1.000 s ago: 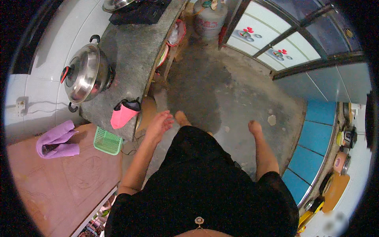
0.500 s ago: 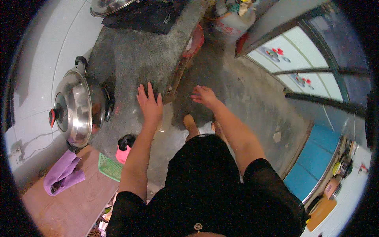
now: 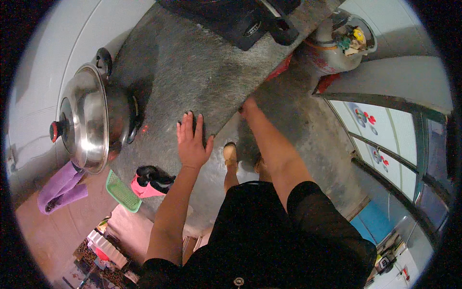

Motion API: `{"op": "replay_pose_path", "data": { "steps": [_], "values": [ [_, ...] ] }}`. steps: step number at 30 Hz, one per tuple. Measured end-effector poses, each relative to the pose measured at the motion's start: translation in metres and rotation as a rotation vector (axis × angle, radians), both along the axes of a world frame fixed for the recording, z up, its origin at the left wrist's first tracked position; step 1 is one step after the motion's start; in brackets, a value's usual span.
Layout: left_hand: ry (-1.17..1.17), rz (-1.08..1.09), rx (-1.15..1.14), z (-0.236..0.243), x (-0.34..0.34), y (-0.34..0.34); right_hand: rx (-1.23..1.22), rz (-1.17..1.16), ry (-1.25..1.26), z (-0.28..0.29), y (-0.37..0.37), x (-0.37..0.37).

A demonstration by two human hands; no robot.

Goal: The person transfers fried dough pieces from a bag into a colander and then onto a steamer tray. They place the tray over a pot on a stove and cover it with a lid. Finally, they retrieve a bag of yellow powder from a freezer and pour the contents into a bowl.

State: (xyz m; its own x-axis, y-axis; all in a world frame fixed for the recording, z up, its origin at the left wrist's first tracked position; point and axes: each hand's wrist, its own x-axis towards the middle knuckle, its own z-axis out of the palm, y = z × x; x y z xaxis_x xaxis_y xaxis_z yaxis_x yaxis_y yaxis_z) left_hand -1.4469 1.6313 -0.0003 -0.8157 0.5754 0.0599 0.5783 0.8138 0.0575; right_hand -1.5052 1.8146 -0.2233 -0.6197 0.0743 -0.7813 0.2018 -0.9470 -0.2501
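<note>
My left hand (image 3: 193, 143) lies flat on the grey stone counter (image 3: 178, 72), close to its edge, with the fingers stretched out. Just under that same edge, a little farther off, is my right hand (image 3: 248, 108); the counter hides most of its fingers, so what they hold or touch does not show. Left of my left hand stands a large lidded steel pot (image 3: 89, 120) with black handles. Nearer to me are a pink thing with black on it (image 3: 149, 182) and a green plastic basket (image 3: 120, 191).
A black stove (image 3: 240, 24) with a pan handle (image 3: 281, 31) sits on the far counter. Beyond the edge stands a grey gas cylinder (image 3: 332, 60) with items on top. A purple cloth (image 3: 60, 188) lies at left. A framed glass door (image 3: 380, 130) is at right.
My left hand has come down flat on the counter. The right hand has reached forward to beneath the counter's edge. The view has shifted, showing more of the stove.
</note>
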Motion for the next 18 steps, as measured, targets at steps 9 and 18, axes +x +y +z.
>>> {"op": "replay_pose_path", "data": {
  "steps": [9,18],
  "values": [
    [-0.046,0.035,0.017,0.009,0.0,0.001,0.021,-0.069,0.019,-0.004,-0.002,0.003],
    [0.005,0.018,0.089,0.001,0.004,-0.006,0.01,-0.131,0.026,0.037,0.032,0.115]
  ]
}}
